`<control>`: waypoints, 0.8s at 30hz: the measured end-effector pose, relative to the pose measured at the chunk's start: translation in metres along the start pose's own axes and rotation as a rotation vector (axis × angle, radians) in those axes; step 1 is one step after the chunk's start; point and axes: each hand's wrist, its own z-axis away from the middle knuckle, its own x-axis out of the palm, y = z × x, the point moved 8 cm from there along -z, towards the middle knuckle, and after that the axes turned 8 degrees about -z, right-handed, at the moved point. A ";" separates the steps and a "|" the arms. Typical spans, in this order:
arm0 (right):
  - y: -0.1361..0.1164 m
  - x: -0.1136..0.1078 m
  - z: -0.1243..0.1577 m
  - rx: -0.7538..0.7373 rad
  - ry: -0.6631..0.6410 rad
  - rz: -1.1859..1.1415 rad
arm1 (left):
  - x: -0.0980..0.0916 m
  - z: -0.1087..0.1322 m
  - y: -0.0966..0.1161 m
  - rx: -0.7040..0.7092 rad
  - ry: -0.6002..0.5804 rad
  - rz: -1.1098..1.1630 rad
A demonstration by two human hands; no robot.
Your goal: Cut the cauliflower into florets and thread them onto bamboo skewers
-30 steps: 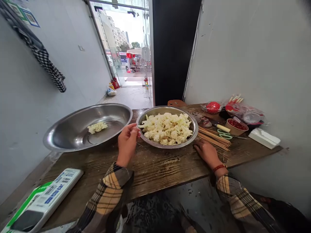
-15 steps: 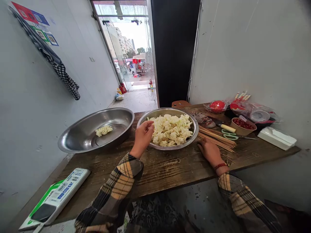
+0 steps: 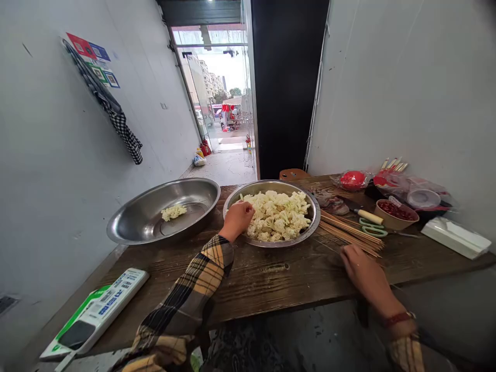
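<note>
Cauliflower florets fill a round steel bowl at the middle of the table. My left hand reaches over the bowl's left rim, its closed fingers against the florets; whatever is between the fingertips is hidden. To the right, my right hand is closed just above the table with a thin bamboo skewer in it, one end pointing left toward the bowl. Beside this hand lies a bundle of bamboo skewers. Left of the bowl, a large steel basin holds a small heap of florets.
On the right are green-handled scissors, a yellow-handled knife, a tub of red pieces, a white packet and bagged containers. A white device lies at the table's left front. A glass door stands beyond.
My left hand has closed its fingers at the florets; they were apart before. My right hand has moved right and toward me, away from the bowl, with the skewer. The view has shifted slightly.
</note>
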 end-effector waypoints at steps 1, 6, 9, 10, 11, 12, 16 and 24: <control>0.004 -0.006 0.006 0.007 0.037 -0.066 | 0.002 0.000 0.000 -0.007 0.002 0.029; 0.012 -0.033 0.020 0.152 0.237 -0.401 | 0.005 0.000 0.006 0.002 0.025 0.214; 0.006 -0.034 0.021 0.344 0.280 -0.644 | -0.004 0.001 0.007 -0.038 0.049 0.383; 0.001 -0.033 0.020 0.392 0.275 -0.744 | -0.007 0.003 0.006 -0.078 0.045 0.515; -0.007 -0.031 0.019 0.420 0.262 -0.847 | -0.009 0.006 0.005 -0.127 0.029 0.688; -0.017 -0.029 0.018 0.430 0.245 -0.943 | -0.010 0.010 0.005 -0.182 -0.001 0.887; -0.066 -0.024 0.011 0.397 0.183 -1.182 | -0.010 0.032 0.016 -0.324 -0.141 1.449; -0.135 -0.013 0.002 0.380 0.108 -1.291 | -0.011 0.058 0.032 -0.294 -0.244 1.692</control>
